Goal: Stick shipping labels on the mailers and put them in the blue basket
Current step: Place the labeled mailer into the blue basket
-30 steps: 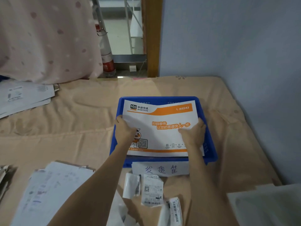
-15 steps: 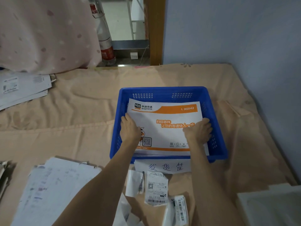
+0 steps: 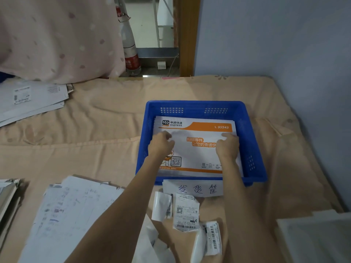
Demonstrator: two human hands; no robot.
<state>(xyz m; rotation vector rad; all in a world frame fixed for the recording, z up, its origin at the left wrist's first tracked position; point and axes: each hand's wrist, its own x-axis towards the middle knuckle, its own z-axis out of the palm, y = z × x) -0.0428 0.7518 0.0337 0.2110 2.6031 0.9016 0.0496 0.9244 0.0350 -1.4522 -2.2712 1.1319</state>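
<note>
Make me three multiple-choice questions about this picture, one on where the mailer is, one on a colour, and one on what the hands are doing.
1. Where is the mailer?
A. lying in the basket
B. on the paper stack at the left
C. leaning on the wall

2. What colour is the band across the mailer's top?
A. green
B. orange
C. black

3. What are the left hand and right hand doing?
A. hanging idle by the bottle
B. peeling a label
C. resting on the mailer, one near each side

Answers:
1 A: the mailer lies flat between the basket's walls.
2 B: the strip bearing 95543 is orange.
3 C: both hands sit on the mailer's face inside the basket; whether their fingers pinch it cannot be told.
</note>
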